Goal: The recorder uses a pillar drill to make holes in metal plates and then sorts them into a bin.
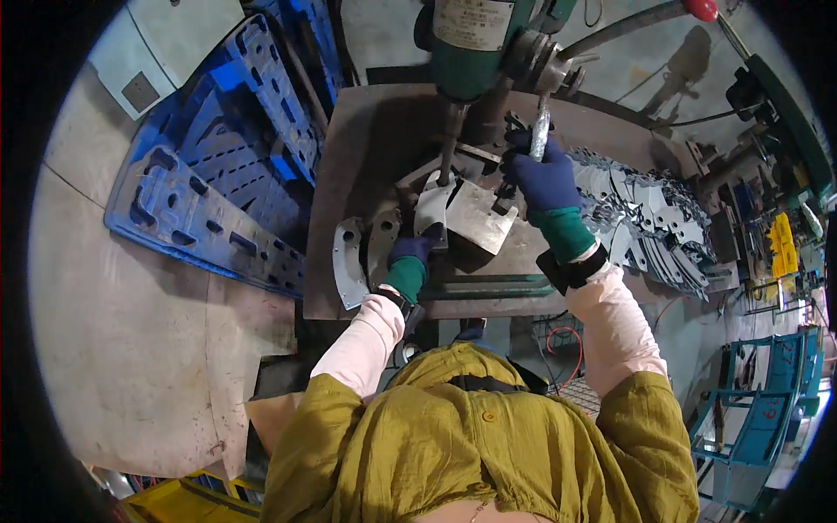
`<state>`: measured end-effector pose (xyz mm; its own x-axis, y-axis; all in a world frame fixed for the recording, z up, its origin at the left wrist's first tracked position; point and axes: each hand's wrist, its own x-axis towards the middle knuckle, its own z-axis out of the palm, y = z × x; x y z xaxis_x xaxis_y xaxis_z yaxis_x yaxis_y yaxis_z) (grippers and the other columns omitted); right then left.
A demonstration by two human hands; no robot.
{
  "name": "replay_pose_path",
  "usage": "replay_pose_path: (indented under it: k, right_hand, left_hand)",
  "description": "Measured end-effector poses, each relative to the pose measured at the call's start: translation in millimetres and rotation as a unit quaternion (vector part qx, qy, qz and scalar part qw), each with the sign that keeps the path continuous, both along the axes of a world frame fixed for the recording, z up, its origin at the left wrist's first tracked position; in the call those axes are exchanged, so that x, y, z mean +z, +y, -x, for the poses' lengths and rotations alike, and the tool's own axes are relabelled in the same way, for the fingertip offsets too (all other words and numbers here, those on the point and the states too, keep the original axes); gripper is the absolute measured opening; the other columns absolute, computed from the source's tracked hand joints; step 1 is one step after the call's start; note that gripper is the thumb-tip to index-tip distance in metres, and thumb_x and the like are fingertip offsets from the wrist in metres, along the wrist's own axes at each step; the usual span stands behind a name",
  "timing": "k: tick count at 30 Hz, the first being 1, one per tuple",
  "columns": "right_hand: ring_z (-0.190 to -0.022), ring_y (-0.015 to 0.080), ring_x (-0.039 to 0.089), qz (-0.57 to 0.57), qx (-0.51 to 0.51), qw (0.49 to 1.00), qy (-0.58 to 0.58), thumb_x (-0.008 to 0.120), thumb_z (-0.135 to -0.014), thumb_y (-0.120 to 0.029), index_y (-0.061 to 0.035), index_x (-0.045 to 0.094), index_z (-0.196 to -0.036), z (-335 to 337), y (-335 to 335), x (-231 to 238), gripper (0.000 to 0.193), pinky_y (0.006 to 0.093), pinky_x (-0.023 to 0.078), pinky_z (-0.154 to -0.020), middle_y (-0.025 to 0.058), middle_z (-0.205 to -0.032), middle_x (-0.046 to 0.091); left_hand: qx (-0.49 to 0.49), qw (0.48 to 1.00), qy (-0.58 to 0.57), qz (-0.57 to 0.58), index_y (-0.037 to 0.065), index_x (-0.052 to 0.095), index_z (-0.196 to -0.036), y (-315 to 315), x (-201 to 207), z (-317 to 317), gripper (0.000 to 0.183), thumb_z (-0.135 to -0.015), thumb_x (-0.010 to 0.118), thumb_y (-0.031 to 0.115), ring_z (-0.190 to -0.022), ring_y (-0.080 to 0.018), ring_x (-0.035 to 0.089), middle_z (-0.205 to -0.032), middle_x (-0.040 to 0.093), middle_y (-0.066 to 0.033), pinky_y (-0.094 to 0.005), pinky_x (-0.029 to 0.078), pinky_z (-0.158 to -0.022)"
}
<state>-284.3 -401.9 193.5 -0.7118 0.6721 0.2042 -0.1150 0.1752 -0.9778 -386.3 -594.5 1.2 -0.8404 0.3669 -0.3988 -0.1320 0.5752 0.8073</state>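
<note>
My left hand (411,253), in a dark blue glove with a green cuff, is closed on the near end of a flat grey metal plate (431,211). That plate lies under the spindle (452,144) of a green drill press (473,57), and the tool's tip meets its far part. A bright steel block (482,218) stands just right of the plate. My right hand (544,179), gloved the same way, is wrapped round the press's feed lever (541,131), which points down toward me. Two curved metal plates, one light (350,266) and one darker (381,246), lie left of my left hand.
A large heap of grey metal plates (641,213) covers the right of the worktable (366,122). Blue plastic pallets (227,157) stand at the left. Another lever with a red knob (700,9) reaches in at the upper right. Blue racks (758,410) are farther right.
</note>
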Motion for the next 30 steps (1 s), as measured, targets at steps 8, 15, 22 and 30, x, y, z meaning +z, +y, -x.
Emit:
replay_pose_path:
  k: [8, 15, 22, 30]
  right_hand:
    - [-0.074, 0.0241, 0.068, -0.186, -0.169, 0.964, -0.089, 0.066, -0.082, -0.021, -0.0069, 0.068, -0.108, 11, -6, 3, 0.03, 0.0376, 0.052, -0.068, 0.0144, -0.083, 0.069]
    - [-0.087, 0.0389, 0.066, -0.31, -0.232, 0.919, -0.07, 0.065, -0.085, -0.028, -0.0119, 0.067, -0.108, 18, 11, -9, 0.029, 0.0481, 0.052, -0.073, 0.0175, -0.094, 0.068]
    - [-0.085, 0.0391, 0.065, -0.424, -0.297, 0.855, -0.043, 0.067, -0.084, -0.028, -0.0162, 0.068, -0.109, 22, 30, -26, 0.028, 0.0487, 0.052, -0.071, 0.0152, -0.097, 0.068]
    - [-0.082, 0.038, 0.065, -0.497, -0.315, 0.808, 0.001, 0.067, -0.083, -0.022, -0.014, 0.066, -0.111, 30, 42, -32, 0.029, 0.0483, 0.052, -0.068, 0.0141, -0.095, 0.066]
  left_hand:
    - [0.071, 0.974, -0.048, -0.211, 0.0, 0.069, -0.108, -8, 10, -15, 0.06, -0.071, 0.083, 0.045, -0.075, -0.0228, 0.068, -0.099, 0.071, -0.0139, -0.038, 0.054, -0.069]
    - [0.038, 0.993, -0.009, -0.108, -0.005, 0.06, -0.123, -10, 14, -10, 0.077, -0.075, 0.077, 0.053, -0.107, -0.036, 0.062, -0.124, 0.062, -0.0249, -0.0399, 0.046, -0.093]
    - [0.016, 0.994, -0.028, -0.106, -0.002, 0.053, -0.135, -4, 27, -15, 0.084, -0.075, 0.078, 0.052, -0.106, -0.0319, 0.063, -0.124, 0.064, -0.0176, -0.0378, 0.047, -0.092]
    - [0.125, 0.923, -0.204, -0.303, 0.0, 0.066, -0.106, -3, 17, -24, 0.055, -0.075, 0.083, 0.043, -0.067, -0.02, 0.065, -0.093, 0.067, -0.0097, -0.0369, 0.054, -0.057]
